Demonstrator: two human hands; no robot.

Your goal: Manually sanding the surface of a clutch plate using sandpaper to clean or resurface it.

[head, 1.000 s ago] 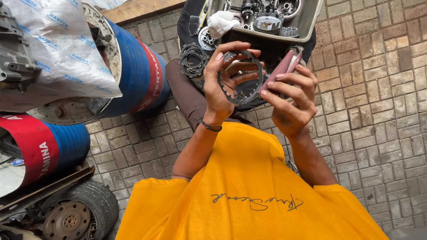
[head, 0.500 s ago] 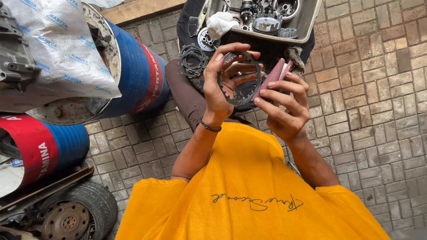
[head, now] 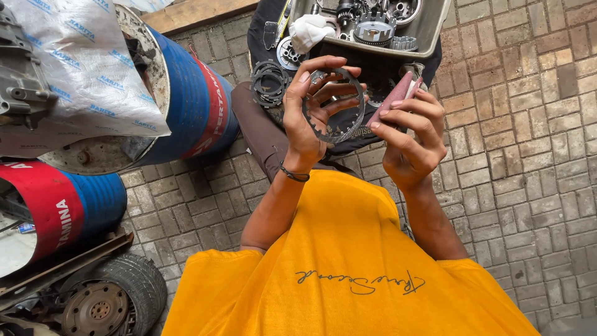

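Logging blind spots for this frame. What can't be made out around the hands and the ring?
Head view only:
- toothed ring: near side covered by left hand.
- pinkish flat piece: lower part hidden in right hand; kind unclear.
- tray: cut off by top edge; parts inside too small to identify.

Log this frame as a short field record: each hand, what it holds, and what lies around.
left hand: holds a toothed metal ring up, fingers round its rim
right hand: pinches a folded reddish sheet beside the ring
ahead: tray of metal parts, with a white rag; stack of rings on dark cloth
left side: blue and red drums, a tyre
ground: brick paving
clothing: orange shirt
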